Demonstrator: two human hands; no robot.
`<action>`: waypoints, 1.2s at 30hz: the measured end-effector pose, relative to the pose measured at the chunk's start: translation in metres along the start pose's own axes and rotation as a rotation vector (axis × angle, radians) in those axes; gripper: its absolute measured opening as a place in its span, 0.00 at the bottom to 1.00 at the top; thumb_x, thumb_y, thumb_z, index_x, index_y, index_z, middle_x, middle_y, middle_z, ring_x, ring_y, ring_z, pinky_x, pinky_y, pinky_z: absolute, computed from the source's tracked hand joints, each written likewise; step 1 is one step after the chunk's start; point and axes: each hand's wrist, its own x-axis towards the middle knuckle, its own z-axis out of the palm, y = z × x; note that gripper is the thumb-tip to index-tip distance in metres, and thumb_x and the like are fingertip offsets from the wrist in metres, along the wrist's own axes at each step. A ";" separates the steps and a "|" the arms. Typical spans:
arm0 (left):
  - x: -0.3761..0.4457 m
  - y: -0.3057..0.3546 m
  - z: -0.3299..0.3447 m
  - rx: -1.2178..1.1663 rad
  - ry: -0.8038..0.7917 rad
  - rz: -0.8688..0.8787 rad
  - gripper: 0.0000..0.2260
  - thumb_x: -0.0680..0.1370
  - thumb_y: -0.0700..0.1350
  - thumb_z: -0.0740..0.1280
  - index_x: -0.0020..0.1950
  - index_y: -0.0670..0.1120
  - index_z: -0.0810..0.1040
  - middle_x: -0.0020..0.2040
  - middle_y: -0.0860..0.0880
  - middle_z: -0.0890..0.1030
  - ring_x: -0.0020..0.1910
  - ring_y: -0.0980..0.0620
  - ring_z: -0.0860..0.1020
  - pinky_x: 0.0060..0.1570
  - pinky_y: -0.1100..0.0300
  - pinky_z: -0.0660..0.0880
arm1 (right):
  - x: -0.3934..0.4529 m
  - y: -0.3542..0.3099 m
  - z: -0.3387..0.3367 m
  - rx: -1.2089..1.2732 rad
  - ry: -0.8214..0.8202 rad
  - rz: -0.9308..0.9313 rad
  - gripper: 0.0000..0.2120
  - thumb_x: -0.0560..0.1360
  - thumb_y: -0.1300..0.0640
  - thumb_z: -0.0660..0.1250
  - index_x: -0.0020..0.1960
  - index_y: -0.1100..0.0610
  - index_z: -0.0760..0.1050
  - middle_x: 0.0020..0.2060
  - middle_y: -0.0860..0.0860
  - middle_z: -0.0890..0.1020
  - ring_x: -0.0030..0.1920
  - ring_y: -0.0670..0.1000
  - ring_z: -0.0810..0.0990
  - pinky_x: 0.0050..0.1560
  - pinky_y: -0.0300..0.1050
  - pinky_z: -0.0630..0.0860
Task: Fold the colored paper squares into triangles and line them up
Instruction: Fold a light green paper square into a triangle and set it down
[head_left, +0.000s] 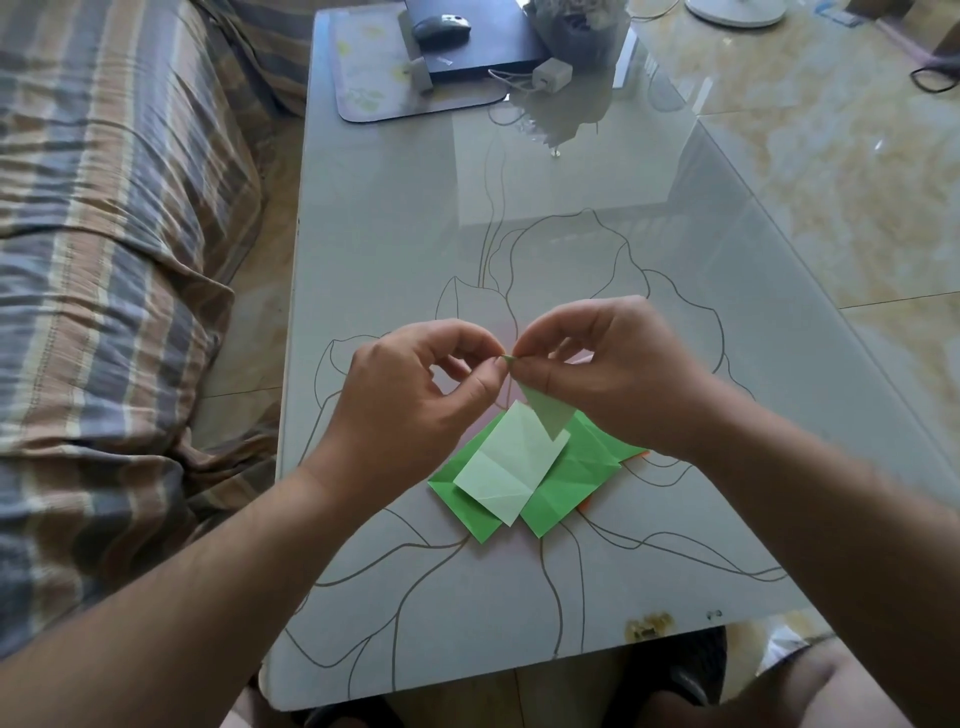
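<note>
A small folded green paper (545, 410) hangs point-up above the table. My left hand (410, 395) and my right hand (602, 374) both pinch its top tip between thumb and forefinger. Below it, a pale green creased sheet (506, 467) lies on top of bright green sheets (571, 478) spread on the glass table (571, 234). A sliver of orange paper (586, 505) peeks out from under the green pile at the right.
At the table's far end sit a dark laptop (488, 47) with a mouse (441, 26) on it, a white charger (550, 73) and a potted plant (576, 26). A striped sofa (104, 234) runs along the left. Tiled floor lies to the right.
</note>
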 end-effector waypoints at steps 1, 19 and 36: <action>0.000 0.000 0.000 -0.002 -0.002 -0.001 0.02 0.78 0.49 0.72 0.46 0.54 0.84 0.41 0.60 0.84 0.44 0.58 0.82 0.43 0.66 0.76 | 0.000 -0.001 0.001 0.003 -0.002 -0.005 0.04 0.72 0.50 0.78 0.41 0.47 0.85 0.38 0.45 0.86 0.41 0.50 0.83 0.47 0.51 0.82; 0.000 0.000 0.001 0.023 0.021 0.055 0.05 0.80 0.46 0.68 0.45 0.51 0.82 0.40 0.58 0.82 0.44 0.56 0.81 0.47 0.62 0.76 | -0.003 -0.005 0.010 0.188 -0.031 0.059 0.05 0.73 0.50 0.76 0.43 0.52 0.84 0.37 0.64 0.82 0.33 0.53 0.75 0.36 0.50 0.73; 0.001 0.000 -0.001 -0.117 -0.001 -0.019 0.05 0.80 0.49 0.68 0.45 0.53 0.81 0.37 0.59 0.81 0.39 0.56 0.80 0.38 0.57 0.77 | -0.002 -0.002 0.010 0.319 -0.021 0.105 0.04 0.74 0.52 0.75 0.43 0.53 0.84 0.35 0.63 0.83 0.35 0.54 0.78 0.38 0.53 0.73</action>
